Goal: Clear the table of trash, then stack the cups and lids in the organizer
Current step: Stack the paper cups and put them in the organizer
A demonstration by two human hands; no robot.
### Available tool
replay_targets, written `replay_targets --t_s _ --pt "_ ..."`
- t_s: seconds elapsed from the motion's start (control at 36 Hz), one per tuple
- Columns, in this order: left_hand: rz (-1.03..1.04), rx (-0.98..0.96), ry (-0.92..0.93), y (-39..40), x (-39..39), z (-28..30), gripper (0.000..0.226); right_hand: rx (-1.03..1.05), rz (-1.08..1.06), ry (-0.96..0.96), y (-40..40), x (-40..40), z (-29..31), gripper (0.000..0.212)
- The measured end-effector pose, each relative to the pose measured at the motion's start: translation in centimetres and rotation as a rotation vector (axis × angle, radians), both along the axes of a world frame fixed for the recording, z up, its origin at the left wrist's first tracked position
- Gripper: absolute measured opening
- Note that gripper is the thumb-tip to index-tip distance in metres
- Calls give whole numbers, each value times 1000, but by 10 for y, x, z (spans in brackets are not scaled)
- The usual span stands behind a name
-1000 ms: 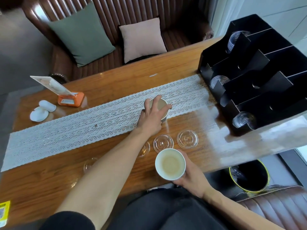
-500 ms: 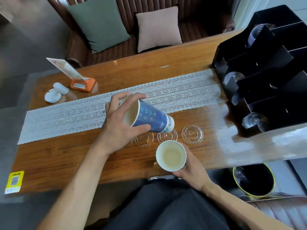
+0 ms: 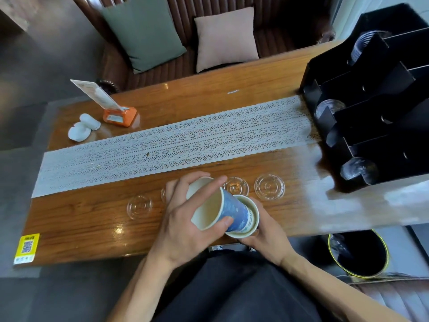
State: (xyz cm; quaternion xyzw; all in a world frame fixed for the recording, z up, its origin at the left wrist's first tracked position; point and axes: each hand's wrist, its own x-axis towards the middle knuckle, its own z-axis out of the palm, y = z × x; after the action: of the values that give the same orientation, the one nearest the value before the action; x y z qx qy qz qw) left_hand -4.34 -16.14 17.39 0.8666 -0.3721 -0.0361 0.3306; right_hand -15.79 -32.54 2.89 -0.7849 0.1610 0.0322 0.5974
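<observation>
My left grip [image 3: 185, 219] wraps a blue paper cup [image 3: 222, 211], tilted, its base inside the mouth of the second cup [image 3: 251, 213] held in my right grip [image 3: 267, 235] at the near edge of the counter [image 3: 92, 219]. Just beyond my grips lie clear lids [image 3: 269, 187] in a row — one partly hidden behind my left. The black organizer [image 3: 371, 108] stands well off right; a bin [image 3: 357, 254] sits below it.

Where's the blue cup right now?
Head view, near table edge at centre: the left hand holds the blue cup tilted, its base entering the cup in the right hand.
</observation>
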Motion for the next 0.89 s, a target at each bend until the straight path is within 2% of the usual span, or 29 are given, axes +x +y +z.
replay_targets --t_s 0.17,0.42,0.75,0.89 --pt "-32 -47 -56 -17 -9 -16 58 -2 0 9 -1 0 -3 84" --pt "-117 44 -89 -33 -17 -48 59 0 -3 41 -2 2 1 90" --pt "-198 124 -65 -38 -19 -81 61 41 -6 42 0 0 -6 70" --pt "-227 134 -84 -39 -16 -90 60 29 -1 80 1 -1 -18 74"
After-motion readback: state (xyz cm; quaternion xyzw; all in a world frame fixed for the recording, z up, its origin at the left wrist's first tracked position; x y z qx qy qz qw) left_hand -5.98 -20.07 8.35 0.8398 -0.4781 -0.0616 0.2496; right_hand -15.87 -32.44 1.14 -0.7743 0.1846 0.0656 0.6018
